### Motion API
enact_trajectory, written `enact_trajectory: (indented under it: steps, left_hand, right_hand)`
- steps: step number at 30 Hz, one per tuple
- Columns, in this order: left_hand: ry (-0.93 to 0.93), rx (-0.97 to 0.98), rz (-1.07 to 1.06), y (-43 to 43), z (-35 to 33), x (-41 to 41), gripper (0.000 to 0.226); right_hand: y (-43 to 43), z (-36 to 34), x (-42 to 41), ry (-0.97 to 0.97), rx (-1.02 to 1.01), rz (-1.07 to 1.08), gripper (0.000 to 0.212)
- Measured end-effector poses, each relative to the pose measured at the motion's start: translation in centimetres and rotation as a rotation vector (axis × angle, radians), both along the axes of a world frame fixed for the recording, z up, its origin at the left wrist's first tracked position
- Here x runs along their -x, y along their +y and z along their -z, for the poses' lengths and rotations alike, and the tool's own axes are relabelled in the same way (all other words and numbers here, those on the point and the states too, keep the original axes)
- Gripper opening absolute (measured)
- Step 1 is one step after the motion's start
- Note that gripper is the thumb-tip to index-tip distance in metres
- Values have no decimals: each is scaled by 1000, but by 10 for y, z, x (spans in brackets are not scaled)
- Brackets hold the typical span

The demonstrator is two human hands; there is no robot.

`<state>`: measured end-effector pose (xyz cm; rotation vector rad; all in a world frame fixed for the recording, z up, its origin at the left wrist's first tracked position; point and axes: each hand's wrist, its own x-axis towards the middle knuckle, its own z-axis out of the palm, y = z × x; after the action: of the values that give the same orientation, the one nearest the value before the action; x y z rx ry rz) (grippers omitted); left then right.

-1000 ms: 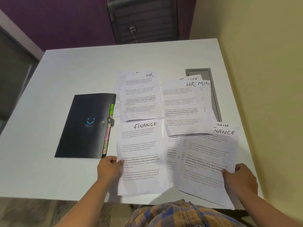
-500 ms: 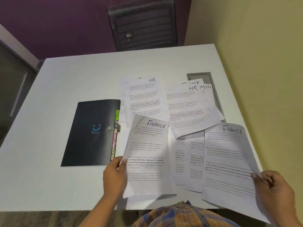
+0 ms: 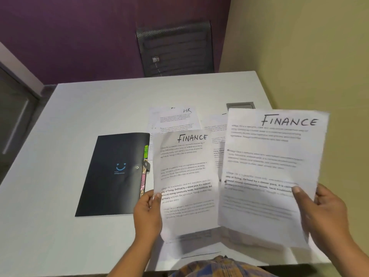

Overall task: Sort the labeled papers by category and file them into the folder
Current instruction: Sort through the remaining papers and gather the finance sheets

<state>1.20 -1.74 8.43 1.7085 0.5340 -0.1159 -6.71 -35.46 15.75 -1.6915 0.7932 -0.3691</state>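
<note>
- left hand (image 3: 147, 212) pinches the left finance sheet (image 3: 185, 182) at its left edge, thumb on the front, sheet raised above the table (image 3: 60, 226).
- right hand (image 3: 323, 214) grips the right finance sheet (image 3: 271, 172) at its right edge.
- black folder (image 3: 113, 174) lies closed on the table, left of both sheets.
- hr sheet (image 3: 177, 118) lies flat behind them.
</note>
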Motion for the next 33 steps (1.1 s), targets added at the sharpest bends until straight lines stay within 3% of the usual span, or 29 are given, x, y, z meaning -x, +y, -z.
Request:
enact_trajectory:
  steps: [7, 12, 18, 23, 26, 29, 33]
  left_hand:
    - [20, 251, -30, -21, -19, -12, 11]
    - [12, 280, 36, -25, -29, -9, 14]
    - [77, 304, 109, -21, -31, 0, 31]
    - [77, 407, 191, -23, -36, 2, 23]
    - [47, 413, 202, -25, -32, 1, 26]
    - [15, 403, 197, -27, -32, 0, 24]
    - [-83, 314, 204, -28, -35, -6, 23]
  right_hand:
    - [49, 11, -73, 135, -218, -301, 10]
    - [67, 24, -81, 255, -291, -424, 23]
    - [70, 19, -72, 212, -389, -495, 20]
    - [67, 18, -66, 188, -455, -544, 29]
    - [64, 21, -64, 205, -409, -535, 31]
    - [58, 28, -65, 208, -208, -565, 23]
    - [56, 25, -67, 107, -111, -542, 18]
